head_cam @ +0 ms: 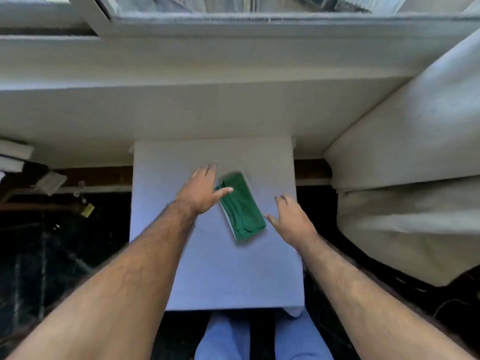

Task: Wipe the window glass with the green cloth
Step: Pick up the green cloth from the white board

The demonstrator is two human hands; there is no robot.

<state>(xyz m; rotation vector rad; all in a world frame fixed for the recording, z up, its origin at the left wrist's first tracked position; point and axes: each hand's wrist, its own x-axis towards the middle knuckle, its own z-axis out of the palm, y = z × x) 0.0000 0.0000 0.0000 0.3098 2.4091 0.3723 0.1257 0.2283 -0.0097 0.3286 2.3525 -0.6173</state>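
Observation:
A folded green cloth [241, 207] lies at a slant on a small table covered with a pale blue-grey sheet [181, 268]. My left hand [201, 189] hovers just left of the cloth, fingers spread, the thumb reaching over the cloth's upper left edge. To the cloth's right is my right hand [292, 220], open, its thumb tip close to the cloth's lower right side. Neither hand holds anything. The window glass [233, 3] runs along the top of the view, above a white frame and sill [207, 61].
A white curtain or covered furniture [415, 165] fills the right side. Dark floor and clutter with pipes [52, 203] lie left of the table. My legs in blue trousers [226, 339] show below the table's near edge.

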